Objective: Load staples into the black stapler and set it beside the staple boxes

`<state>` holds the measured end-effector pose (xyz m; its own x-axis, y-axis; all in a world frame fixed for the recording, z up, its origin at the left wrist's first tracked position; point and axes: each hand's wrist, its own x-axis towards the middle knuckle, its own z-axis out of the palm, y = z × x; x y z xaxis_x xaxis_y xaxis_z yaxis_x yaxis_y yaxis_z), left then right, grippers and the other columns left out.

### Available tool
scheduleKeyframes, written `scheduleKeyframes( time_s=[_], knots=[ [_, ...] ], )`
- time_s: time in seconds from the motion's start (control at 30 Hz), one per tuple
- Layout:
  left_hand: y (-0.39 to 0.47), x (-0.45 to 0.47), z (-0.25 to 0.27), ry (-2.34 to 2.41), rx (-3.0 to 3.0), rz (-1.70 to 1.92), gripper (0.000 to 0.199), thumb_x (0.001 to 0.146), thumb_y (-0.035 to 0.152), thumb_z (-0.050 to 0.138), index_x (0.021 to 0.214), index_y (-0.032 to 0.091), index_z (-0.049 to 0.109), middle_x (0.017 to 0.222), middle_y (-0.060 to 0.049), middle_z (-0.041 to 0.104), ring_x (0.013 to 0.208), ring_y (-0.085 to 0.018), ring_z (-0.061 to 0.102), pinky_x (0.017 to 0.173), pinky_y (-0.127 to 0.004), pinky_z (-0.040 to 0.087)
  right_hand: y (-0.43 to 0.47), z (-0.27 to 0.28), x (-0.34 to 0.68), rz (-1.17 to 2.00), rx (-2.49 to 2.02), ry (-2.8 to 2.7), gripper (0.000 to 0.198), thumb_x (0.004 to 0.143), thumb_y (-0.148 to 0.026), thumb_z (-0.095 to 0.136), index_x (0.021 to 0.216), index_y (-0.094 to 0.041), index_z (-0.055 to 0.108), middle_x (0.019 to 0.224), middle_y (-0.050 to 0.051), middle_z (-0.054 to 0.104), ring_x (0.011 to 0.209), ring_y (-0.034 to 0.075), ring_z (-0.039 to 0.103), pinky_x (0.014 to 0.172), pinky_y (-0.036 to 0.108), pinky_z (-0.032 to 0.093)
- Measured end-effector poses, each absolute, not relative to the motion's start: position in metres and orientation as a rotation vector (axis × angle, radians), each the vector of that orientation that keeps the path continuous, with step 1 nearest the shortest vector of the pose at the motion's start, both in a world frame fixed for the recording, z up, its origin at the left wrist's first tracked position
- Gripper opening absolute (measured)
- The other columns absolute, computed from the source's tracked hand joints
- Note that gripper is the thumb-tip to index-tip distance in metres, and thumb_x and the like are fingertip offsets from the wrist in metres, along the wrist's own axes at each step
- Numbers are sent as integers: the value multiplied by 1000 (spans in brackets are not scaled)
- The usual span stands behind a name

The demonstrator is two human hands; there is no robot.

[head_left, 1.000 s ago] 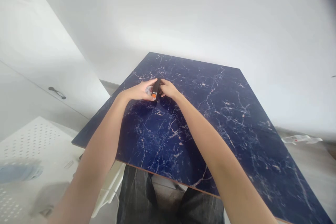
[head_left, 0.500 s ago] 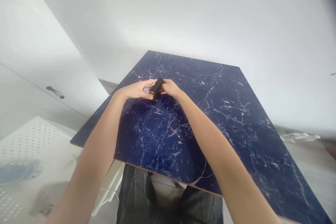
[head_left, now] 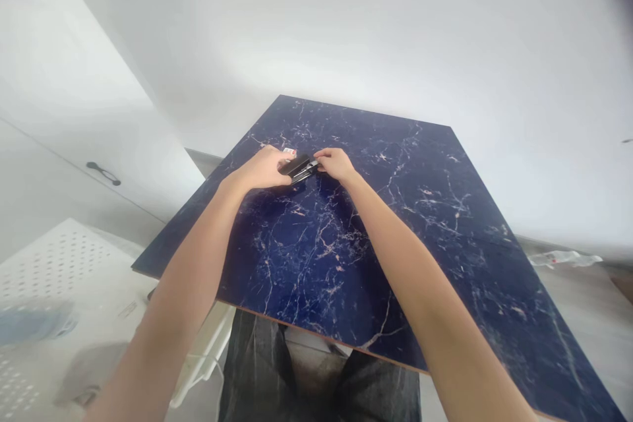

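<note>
A black stapler (head_left: 297,166) with metal inner parts lies at an angle over the far-left part of the dark blue marbled tabletop (head_left: 316,257). Its top and base are spread a little apart toward the right. My left hand (head_left: 267,167) is closed around its left end, thumb on the near side. The fingers of my right hand (head_left: 336,163) pinch at the silver right end; whether they hold the stapler itself or a small piece there, I cannot tell. Just behind my left fingers shows part of a small white-and-red box (head_left: 289,153), mostly hidden.
White wall rises behind the table. On the left are a white cabinet with a dark handle (head_left: 103,173) and a white perforated surface (head_left: 59,264) bearing a blurry clear bluish bottle (head_left: 37,322). A crumpled clear plastic item (head_left: 565,258) lies beyond the right edge.
The stapler has turned from steep to flatter, and its metal inside now shows. My right hand has shifted right to its end. My left hand has closed further over the other end.
</note>
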<state>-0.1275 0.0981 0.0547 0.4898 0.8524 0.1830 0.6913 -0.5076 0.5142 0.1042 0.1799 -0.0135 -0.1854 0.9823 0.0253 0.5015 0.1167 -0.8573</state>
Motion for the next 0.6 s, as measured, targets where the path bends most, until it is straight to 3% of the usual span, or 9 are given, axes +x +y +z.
scheduleKeyframes(
  time_s=[0.13,0.3,0.6],
  knots=[
    [102,-134,56,1314,2451,510,8,76,28,68,79,22,65,64,2,57,61,-16,51,63,-30,33,172,-7,109,810,-1413,-1969,35,91,-8,48,113,-17,74,107,8,77,84,17,73,86,32,59],
    [104,-136,53,1328,2449,519,13,75,28,68,72,22,57,63,2,54,60,-15,49,64,-31,34,161,9,105,544,-1255,-2320,38,82,0,50,99,-20,77,112,9,74,111,25,65,104,38,47],
    [102,-134,54,1383,2367,487,10,76,29,68,82,22,66,67,1,62,61,-16,54,60,-31,34,161,22,116,245,-1139,-2533,36,77,-3,57,103,-21,74,106,10,75,101,29,65,91,39,47]
  ],
)
